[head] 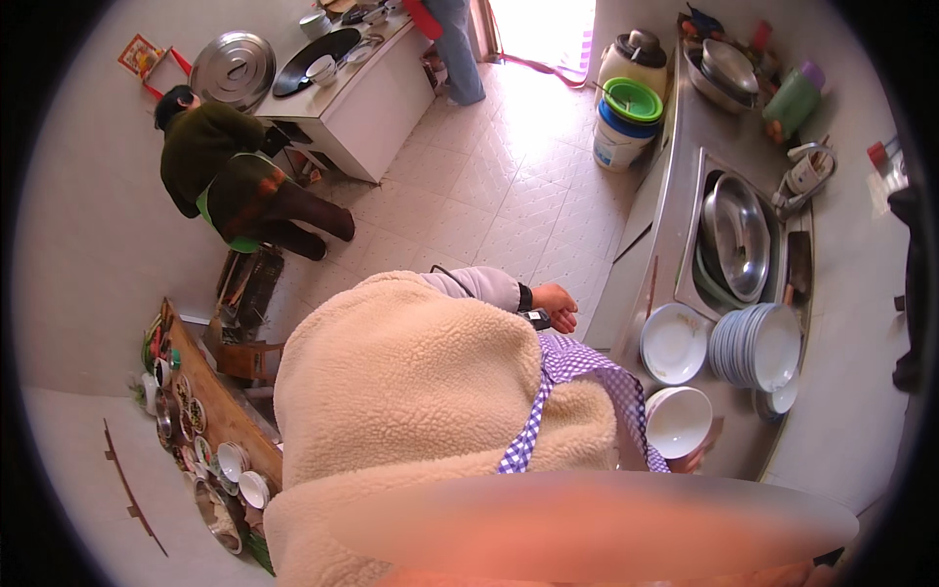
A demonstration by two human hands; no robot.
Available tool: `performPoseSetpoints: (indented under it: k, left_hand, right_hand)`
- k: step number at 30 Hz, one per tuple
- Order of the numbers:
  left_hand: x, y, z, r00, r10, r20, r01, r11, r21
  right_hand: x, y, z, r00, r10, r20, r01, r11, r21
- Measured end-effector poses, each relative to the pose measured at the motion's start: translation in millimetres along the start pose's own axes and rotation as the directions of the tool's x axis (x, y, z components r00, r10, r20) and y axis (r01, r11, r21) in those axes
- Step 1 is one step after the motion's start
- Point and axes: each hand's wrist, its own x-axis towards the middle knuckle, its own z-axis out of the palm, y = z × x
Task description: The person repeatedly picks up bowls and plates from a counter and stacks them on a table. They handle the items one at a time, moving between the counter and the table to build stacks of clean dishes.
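Note:
My left hand (557, 307) hangs over the floor in front of the counter, its fingers loosely curled and nothing seen in it. A dark band and a small black device sit at that wrist. Only a small part of my right hand (688, 461) shows, at the lower edge of a short stack of white bowls (678, 424); my apron and a blurred patch hide the rest, so its grip is unclear. Beside the bowls lie a white plate (673, 345) and a tall stack of pale blue-rimmed plates (774, 348), on the stainless steel counter (741, 447).
Metal basins (737, 235) fill the sink. Past it stand a white bucket (620, 143) and a green basin (632, 99). A person (220, 158) bends by the stove (381, 103); another person's legs (461, 51) are near the doorway. Behind me, a wooden table (227, 411) holds several dishes.

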Motion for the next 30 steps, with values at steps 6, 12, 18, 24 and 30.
performPoseSetpoints:
  k: [6, 12, 18, 24, 30]
  left_hand:
    - [0.7, 9.4, -29.2, 0.998, 0.007, 0.061, -0.004, 0.999, -0.046]
    - [16.5, 22.0, -55.3, 0.994, -0.003, 0.109, 0.012, 0.996, -0.087]
    - [20.7, 40.7, -97.8, 0.935, 0.049, 0.352, -0.003, 0.991, -0.131]
    - [0.1, 59.7, -102.5, 0.979, 0.067, 0.190, -0.068, 0.998, -0.003]
    - [-2.8, 107.1, -96.4, 0.974, 0.094, 0.207, -0.118, 0.987, 0.107]
  right_hand:
    - [-28.9, -34.6, 3.7, 0.983, 0.126, 0.131, -0.143, 0.982, 0.124]
    - [-56.0, -30.8, 1.6, 0.924, 0.346, 0.163, -0.373, 0.908, 0.190]
    - [-69.7, -34.5, -32.3, 0.565, 0.825, 0.008, -0.763, 0.519, 0.386]
    - [-39.2, -50.0, -80.6, 0.242, 0.932, 0.269, -0.569, -0.088, 0.817]
    - [8.7, -65.9, -122.7, 0.228, 0.969, 0.097, -0.454, 0.018, 0.891]
